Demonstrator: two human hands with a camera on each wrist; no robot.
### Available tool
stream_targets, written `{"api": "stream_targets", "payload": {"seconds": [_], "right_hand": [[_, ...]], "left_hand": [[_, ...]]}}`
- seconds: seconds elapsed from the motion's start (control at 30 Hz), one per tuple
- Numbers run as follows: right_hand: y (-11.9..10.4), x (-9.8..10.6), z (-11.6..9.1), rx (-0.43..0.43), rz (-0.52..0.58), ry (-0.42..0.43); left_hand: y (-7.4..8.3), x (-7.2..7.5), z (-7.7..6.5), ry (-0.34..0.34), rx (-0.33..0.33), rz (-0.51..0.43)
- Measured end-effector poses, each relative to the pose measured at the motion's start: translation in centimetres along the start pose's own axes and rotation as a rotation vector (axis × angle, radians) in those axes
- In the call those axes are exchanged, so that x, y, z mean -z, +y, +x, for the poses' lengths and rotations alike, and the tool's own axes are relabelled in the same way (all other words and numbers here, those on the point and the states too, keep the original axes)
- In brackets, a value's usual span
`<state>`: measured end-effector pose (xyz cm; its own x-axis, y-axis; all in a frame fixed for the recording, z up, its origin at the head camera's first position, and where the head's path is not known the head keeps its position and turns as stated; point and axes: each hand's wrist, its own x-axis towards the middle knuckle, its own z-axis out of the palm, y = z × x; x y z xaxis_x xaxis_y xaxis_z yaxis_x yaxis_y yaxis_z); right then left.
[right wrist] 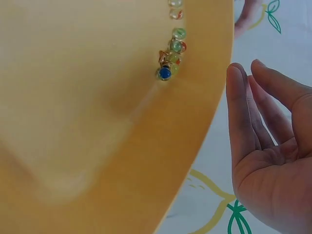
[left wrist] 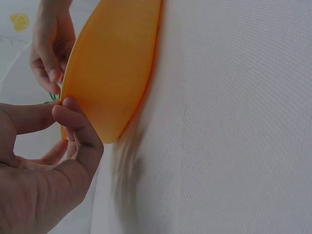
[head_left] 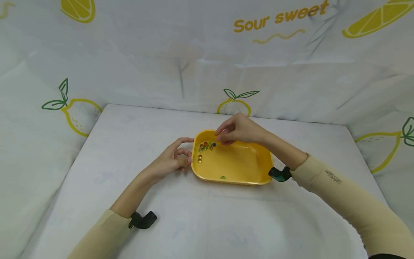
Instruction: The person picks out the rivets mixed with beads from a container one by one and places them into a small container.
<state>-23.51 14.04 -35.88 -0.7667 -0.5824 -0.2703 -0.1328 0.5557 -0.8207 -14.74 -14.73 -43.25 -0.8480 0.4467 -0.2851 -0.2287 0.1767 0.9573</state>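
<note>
A yellow plastic tray (head_left: 239, 162) stands on the white table. My left hand (head_left: 169, 160) grips its left end; in the left wrist view thumb and fingers pinch the rim of the tray (left wrist: 114, 63). Over the back rim is my right hand (head_left: 242, 129), its fingers loosely bent with nothing visible between them. Several glass marbles (head_left: 205, 148) lie along the tray's back left corner. Among them are a blue marble (right wrist: 165, 72) and a small gold-brown piece (right wrist: 163, 57) whose kind is unclear. One green marble (head_left: 223, 177) lies apart at the front wall.
A white cloth (head_left: 200, 79) with lemon prints hangs behind the table (head_left: 226, 219). Dark wrist-camera mounts (head_left: 143, 220) stick out from both sleeves; the right one (head_left: 279, 174) is close to the tray's right end.
</note>
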Motion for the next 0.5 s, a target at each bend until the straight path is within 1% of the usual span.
{"api": "stream_targets", "payload": {"seconds": [0.3,0.5], "right_hand": [[0.7,-0.7,0.9,-0.019,-0.010,-0.061],[0.9,-1.2,1.4,-0.035,-0.009,-0.073]], "left_hand": [[0.1,0.0,-0.1,-0.003,-0.003,-0.005],[0.1,0.0,-0.1,-0.010,-0.007,-0.006]]}}
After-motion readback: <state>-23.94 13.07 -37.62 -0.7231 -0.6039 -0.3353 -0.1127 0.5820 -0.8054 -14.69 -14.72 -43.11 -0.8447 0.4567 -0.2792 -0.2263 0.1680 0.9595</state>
